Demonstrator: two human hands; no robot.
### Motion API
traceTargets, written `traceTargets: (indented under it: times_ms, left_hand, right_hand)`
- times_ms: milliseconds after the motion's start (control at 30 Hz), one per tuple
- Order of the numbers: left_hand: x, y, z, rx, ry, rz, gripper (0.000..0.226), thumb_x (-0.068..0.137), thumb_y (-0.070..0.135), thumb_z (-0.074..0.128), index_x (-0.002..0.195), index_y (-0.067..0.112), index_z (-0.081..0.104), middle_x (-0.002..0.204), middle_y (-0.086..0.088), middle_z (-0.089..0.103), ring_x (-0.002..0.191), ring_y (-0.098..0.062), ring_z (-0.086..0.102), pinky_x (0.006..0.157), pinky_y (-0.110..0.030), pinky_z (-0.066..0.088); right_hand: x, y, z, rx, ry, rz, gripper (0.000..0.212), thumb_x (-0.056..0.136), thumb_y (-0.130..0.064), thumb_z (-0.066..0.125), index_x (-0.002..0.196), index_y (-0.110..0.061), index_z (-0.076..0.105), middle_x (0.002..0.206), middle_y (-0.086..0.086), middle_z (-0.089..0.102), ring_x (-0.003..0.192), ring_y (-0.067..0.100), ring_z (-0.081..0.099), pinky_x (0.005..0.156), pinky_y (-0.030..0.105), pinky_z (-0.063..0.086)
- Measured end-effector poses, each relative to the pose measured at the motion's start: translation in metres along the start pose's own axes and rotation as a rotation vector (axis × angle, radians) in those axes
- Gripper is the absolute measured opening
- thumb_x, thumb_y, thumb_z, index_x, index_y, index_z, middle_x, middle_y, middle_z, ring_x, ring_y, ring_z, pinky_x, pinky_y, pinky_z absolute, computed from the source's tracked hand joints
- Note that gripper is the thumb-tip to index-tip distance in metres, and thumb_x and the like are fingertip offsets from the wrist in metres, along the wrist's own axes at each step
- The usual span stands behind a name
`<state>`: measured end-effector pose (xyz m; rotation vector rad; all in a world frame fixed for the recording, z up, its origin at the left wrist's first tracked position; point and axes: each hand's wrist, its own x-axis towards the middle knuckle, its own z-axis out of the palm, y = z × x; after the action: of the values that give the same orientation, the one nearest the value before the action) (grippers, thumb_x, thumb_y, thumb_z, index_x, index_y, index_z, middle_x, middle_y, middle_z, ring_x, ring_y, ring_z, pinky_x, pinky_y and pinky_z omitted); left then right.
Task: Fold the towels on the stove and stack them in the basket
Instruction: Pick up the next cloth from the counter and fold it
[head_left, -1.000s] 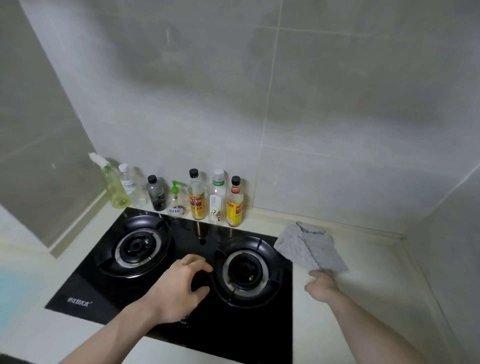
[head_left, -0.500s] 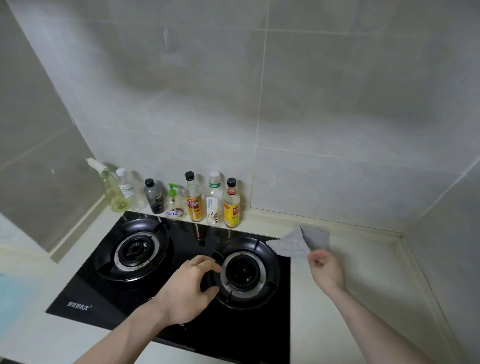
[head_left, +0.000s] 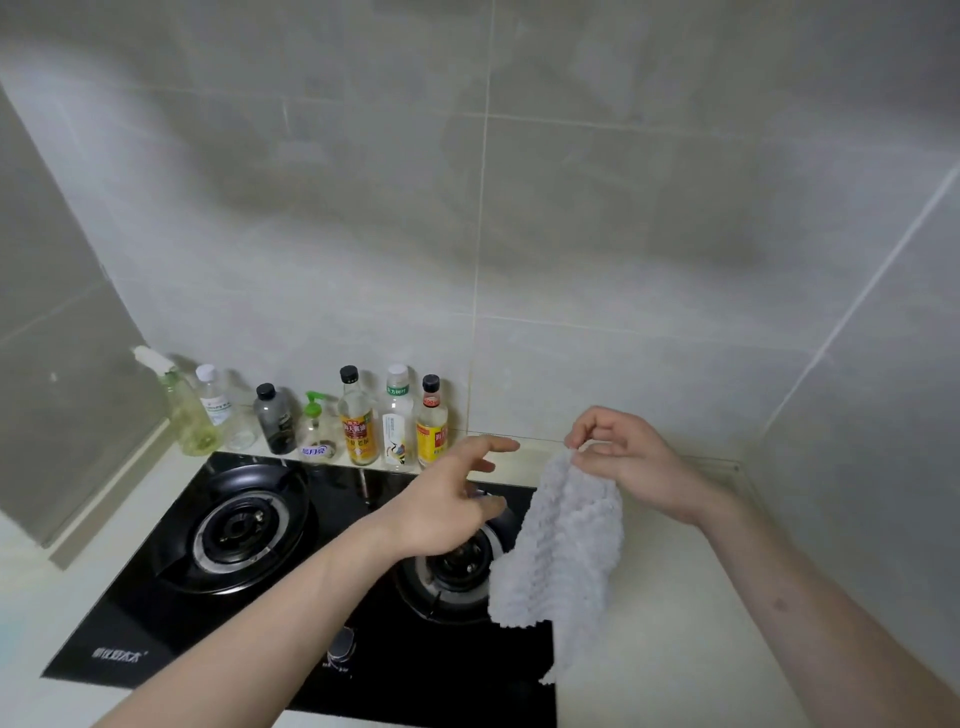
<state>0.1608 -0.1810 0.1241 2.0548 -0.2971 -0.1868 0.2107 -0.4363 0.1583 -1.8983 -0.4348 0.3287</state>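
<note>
Right hand (head_left: 626, 462) pinching grey towel (head_left: 563, 551) by its top edge, cloth hanging over right side of stove (head_left: 171, 597) and pale tabletop (head_left: 675, 649). Left hand (head_left: 447, 499) above right burner, grip apart, fingers extended, empty.

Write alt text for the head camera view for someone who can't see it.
A person's right hand pinches a pale grey towel by its top edge, letting it hang beside a black two-burner stove, while the open left hand reaches toward it.
</note>
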Motion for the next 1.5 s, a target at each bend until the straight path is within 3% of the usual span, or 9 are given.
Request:
traceTargets:
  times_ms: [133,233,400,667,933,1067,1200,1300,1500]
  left_hand:
    - [0.002,0.004,0.0,-0.043,-0.183,-0.027,0.063,0.084,0.011,0.074,0.133,0.045,0.054,0.145,0.018,0.046,0.128,0.008,0.047,0.104,-0.019,0.046]
    - [-0.004,-0.004,-0.001,-0.028,-0.284,0.02,0.031,0.08,0.02,0.078,0.107,0.032,0.067,0.139,0.02,0.054,0.12,-0.005,0.061,0.11,-0.035,0.046]
    - [-0.029,-0.009,-0.015,-0.013,-0.306,0.08,0.026,0.085,0.021,0.077,0.078,0.01,0.055,0.074,0.005,0.046,0.069,-0.014,0.044,0.068,-0.031,0.037]
    - [-0.069,-0.026,-0.037,0.001,-0.214,0.12,0.026,0.084,0.007,0.067,0.075,0.0,0.044,0.067,0.006,0.039,0.063,-0.009,0.037,0.06,-0.025,0.032]
    - [-0.103,-0.053,-0.056,0.072,-0.095,0.113,0.029,0.08,0.017,0.07,0.068,0.02,0.044,0.064,0.011,0.042,0.061,-0.008,0.04,0.062,-0.029,0.039]
    - [-0.112,-0.064,-0.066,0.155,-0.089,0.144,0.036,0.077,0.018,0.073,0.065,0.028,0.041,0.061,0.015,0.04,0.06,-0.006,0.037,0.06,-0.025,0.036]
    - [-0.117,-0.078,-0.083,0.325,-0.115,0.158,0.034,0.073,0.025,0.078,0.07,0.031,0.045,0.068,0.015,0.046,0.064,-0.006,0.042,0.063,-0.025,0.04]
    - [-0.118,-0.082,-0.094,0.384,-0.142,0.156,0.03,0.078,0.03,0.079,0.08,0.032,0.048,0.08,0.014,0.058,0.073,-0.006,0.053,0.07,-0.028,0.048]
    - [-0.122,-0.062,-0.113,0.412,-0.012,0.242,0.038,0.088,0.03,0.074,0.118,0.031,0.051,0.089,0.011,0.059,0.076,-0.006,0.056,0.068,-0.025,0.045]
  right_hand:
    - [-0.018,-0.019,0.016,0.023,-0.099,0.027,0.014,0.088,-0.009,0.066,0.089,-0.021,0.061,0.1,-0.001,0.068,0.088,0.012,0.063,0.084,0.028,0.044]
    - [-0.03,-0.024,0.033,0.019,-0.111,0.035,0.023,0.091,-0.002,0.064,0.087,-0.024,0.06,0.096,-0.006,0.068,0.087,0.008,0.061,0.083,0.026,0.045]
    - [-0.049,-0.017,0.066,-0.005,-0.046,0.04,0.016,0.089,-0.008,0.064,0.092,-0.022,0.057,0.096,-0.007,0.066,0.08,0.012,0.059,0.077,0.029,0.041]
    - [-0.071,0.003,0.142,-0.166,0.007,0.138,0.037,0.077,-0.035,0.078,0.111,-0.036,0.064,0.1,-0.006,0.072,0.08,0.012,0.061,0.08,0.032,0.051]
    - [-0.088,-0.003,0.206,-0.038,-0.167,0.237,0.031,0.083,-0.025,0.08,0.112,-0.024,0.069,0.105,-0.007,0.076,0.103,0.009,0.071,0.087,0.023,0.052]
    - [-0.085,0.011,0.217,-0.13,-0.054,0.19,0.009,0.087,-0.023,0.076,0.085,-0.019,0.068,0.072,-0.013,0.067,0.069,0.005,0.061,0.07,0.024,0.045]
    - [-0.086,0.022,0.206,-0.291,0.172,0.222,0.021,0.086,-0.034,0.077,0.07,-0.027,0.066,0.061,-0.01,0.054,0.057,0.006,0.047,0.06,0.028,0.037]
    - [-0.089,0.015,0.194,-0.411,0.266,0.206,0.016,0.087,-0.037,0.075,0.075,-0.029,0.069,0.072,-0.006,0.066,0.065,0.011,0.058,0.064,0.034,0.047]
    - [-0.094,-0.012,0.175,-0.479,0.474,0.066,0.017,0.088,-0.022,0.075,0.082,-0.037,0.07,0.088,-0.018,0.07,0.086,-0.001,0.062,0.073,0.014,0.044]
